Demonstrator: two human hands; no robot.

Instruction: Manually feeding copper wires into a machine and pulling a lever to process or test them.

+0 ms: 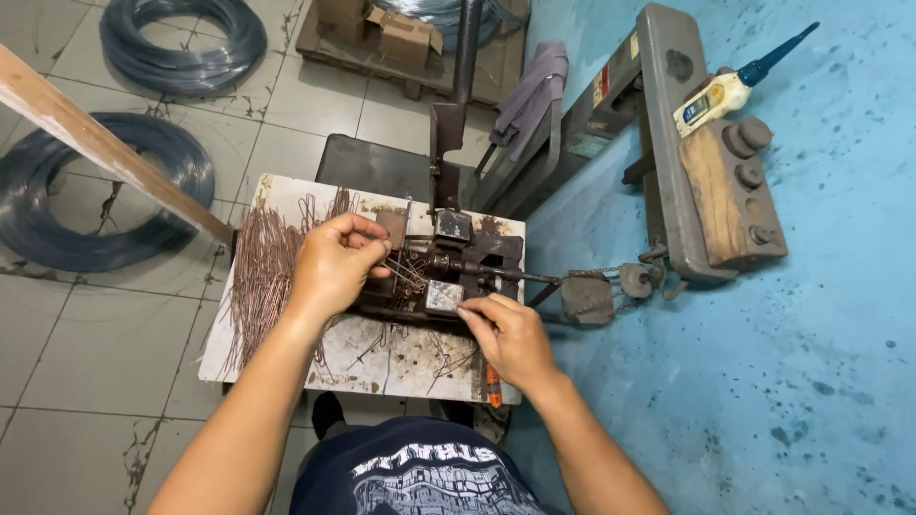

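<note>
Beyond both hands, the largest things lay on the tiled floor: two big coils of dark wire, one far past the left hand and one beyond that, with a slanting wooden beam crossing in front of them. To the right of the right hand stood a grey metal machine frame with a wooden block on it, and a white bottle with a blue nozzle rested on top, well apart from either hand. Under the hands sat the small, stained white desk, carrying a rusty dark bending jig between and just beyond the two hands. A heap of thin copper-coloured wire pieces lay on the desk just to the outside of the left wrist. The left hand reached forward with the forearm stretched long, knuckles up, its fingers curled closed and pinching a bent wire piece against the jig's near-left side. The right hand came in from the lower right with the wrist bent, palm down, fingers half curled, fingertips touching the jig's small grey block; I could not tell whether it gripped anything. An orange-handled tool lay on the desk just beneath the right hand's heel.
</note>
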